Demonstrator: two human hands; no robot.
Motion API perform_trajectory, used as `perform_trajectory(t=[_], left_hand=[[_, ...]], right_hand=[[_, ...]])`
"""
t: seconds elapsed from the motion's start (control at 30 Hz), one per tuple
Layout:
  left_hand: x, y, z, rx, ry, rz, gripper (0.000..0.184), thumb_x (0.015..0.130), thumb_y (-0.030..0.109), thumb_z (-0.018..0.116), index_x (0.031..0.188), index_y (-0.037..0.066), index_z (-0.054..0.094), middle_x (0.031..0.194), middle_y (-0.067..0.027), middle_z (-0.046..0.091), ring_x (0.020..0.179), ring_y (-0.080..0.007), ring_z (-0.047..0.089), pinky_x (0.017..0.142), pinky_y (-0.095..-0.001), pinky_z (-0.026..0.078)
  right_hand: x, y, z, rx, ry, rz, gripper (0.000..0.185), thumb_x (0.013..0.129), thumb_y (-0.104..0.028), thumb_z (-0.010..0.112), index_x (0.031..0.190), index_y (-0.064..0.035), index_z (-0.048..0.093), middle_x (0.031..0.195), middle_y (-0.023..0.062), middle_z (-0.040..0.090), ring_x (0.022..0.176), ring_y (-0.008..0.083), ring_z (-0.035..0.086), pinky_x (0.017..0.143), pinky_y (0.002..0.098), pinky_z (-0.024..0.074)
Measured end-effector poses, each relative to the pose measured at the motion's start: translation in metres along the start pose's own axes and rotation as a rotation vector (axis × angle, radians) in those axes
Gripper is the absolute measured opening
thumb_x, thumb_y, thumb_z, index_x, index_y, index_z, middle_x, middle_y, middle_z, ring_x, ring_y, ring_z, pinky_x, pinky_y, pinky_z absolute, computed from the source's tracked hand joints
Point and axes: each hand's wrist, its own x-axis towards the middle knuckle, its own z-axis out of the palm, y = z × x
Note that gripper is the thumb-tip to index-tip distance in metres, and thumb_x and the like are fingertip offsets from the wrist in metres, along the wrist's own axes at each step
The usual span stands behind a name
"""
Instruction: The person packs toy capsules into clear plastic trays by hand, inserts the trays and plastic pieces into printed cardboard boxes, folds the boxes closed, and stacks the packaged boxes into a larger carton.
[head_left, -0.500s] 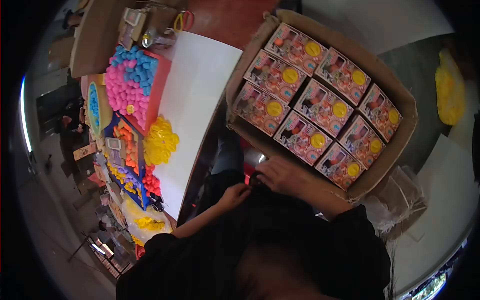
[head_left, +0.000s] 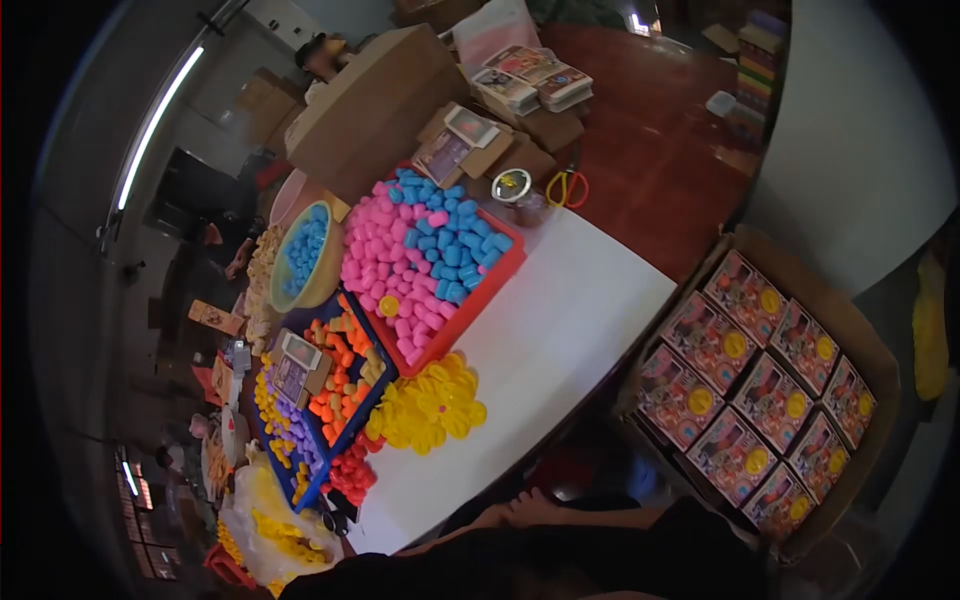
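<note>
My left hand [head_left: 490,517] and my right hand [head_left: 535,508] are close together at my waist, against my dark shirt, at the bottom of the view. The right hand's fingers are curled; what they hold, if anything, is hidden. Those of the left hand are too dark and covered to make out. Nearest the hands is the front edge of the white table [head_left: 520,340]. To their right stands an open cardboard carton [head_left: 650,440] with several printed boxes [head_left: 755,395] packed in it, each showing a round yellow piece.
A red tray [head_left: 470,315] holds pink and blue plastic pieces. Beside it lie a blue tray [head_left: 350,425] of orange pieces, a pile of yellow pieces [head_left: 430,405] and a bowl [head_left: 325,275] of blue ones. Scissors [head_left: 567,188] lie at the back. A person [head_left: 325,60] is behind a large box.
The view has swung up and left, so more of the table shows and the carton sits farther right. My hands remain at my waist, now closer together and lower in view.
</note>
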Motion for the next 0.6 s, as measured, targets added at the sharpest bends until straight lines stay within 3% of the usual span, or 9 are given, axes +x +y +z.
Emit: perform_trajectory(t=[0.17, 0.33, 0.43, 0.5, 0.57, 0.6], left_hand=[[-0.023, -0.094, -0.015, 0.070, 0.064, -0.087, 0.021, 0.086, 0.019, 0.054, 0.093, 0.000, 0.061, 0.088, -0.0200, 0.062, 0.085, -0.0339, 0.062, 0.072, -0.0394, 0.048], [-0.125, -0.145, 0.014, 0.099, 0.009, -0.222, 0.021, 0.085, 0.018, 0.054, 0.094, 0.000, 0.060, 0.088, -0.0203, 0.062, 0.085, -0.0342, 0.062, 0.072, -0.0395, 0.048], [-0.181, -0.160, 0.050, 0.102, -0.063, -0.243, 0.021, 0.085, 0.018, 0.054, 0.094, 0.000, 0.060, 0.088, -0.0205, 0.062, 0.086, -0.0344, 0.062, 0.072, -0.0396, 0.048], [-0.220, -0.161, 0.087, 0.082, -0.085, -0.254, 0.021, 0.085, 0.018, 0.054, 0.095, 0.000, 0.060, 0.088, -0.0206, 0.062, 0.086, -0.0345, 0.062, 0.072, -0.0397, 0.048], [-0.255, -0.149, 0.134, 0.035, -0.086, -0.261, 0.021, 0.085, 0.018, 0.054, 0.095, 0.000, 0.060, 0.088, -0.0207, 0.062, 0.086, -0.0347, 0.061, 0.072, -0.0397, 0.048], [-0.268, -0.138, 0.161, 0.002, -0.080, -0.258, 0.021, 0.085, 0.018, 0.054, 0.095, 0.000, 0.060, 0.087, -0.0207, 0.062, 0.086, -0.0347, 0.061, 0.072, -0.0397, 0.048]], right_hand=[[0.087, -0.008, 0.087, -0.128, -0.049, -0.204, 0.024, 0.083, -0.025, 0.045, 0.101, -0.0122, 0.055, 0.090, 0.0114, 0.060, 0.074, 0.0267, 0.059, 0.059, 0.0446, 0.0444], [0.111, -0.018, 0.096, -0.146, -0.097, -0.428, 0.019, 0.083, -0.025, 0.045, 0.086, -0.0123, 0.059, 0.080, 0.0074, 0.061, 0.073, 0.0245, 0.058, 0.055, 0.0417, 0.0441], [0.118, -0.035, 0.094, -0.102, -0.139, -0.455, 0.020, 0.082, -0.025, 0.046, 0.081, -0.0122, 0.061, 0.081, 0.0078, 0.062, 0.074, 0.0251, 0.058, 0.056, 0.0420, 0.0440], [0.135, -0.045, 0.134, -0.163, -0.204, -0.432, 0.021, 0.081, -0.025, 0.048, 0.079, -0.0108, 0.063, 0.081, 0.0074, 0.062, 0.075, 0.0265, 0.058, 0.058, 0.0431, 0.0439], [0.135, -0.069, 0.100, -0.294, -0.309, -0.336, 0.021, 0.081, -0.024, 0.050, 0.088, -0.0081, 0.063, 0.088, 0.0084, 0.062, 0.080, 0.0263, 0.058, 0.065, 0.0453, 0.0436], [0.134, -0.078, 0.097, -0.321, -0.257, -0.300, 0.022, 0.081, -0.025, 0.052, 0.091, -0.0072, 0.061, 0.092, 0.0093, 0.061, 0.083, 0.0262, 0.057, 0.069, 0.0455, 0.0436]])
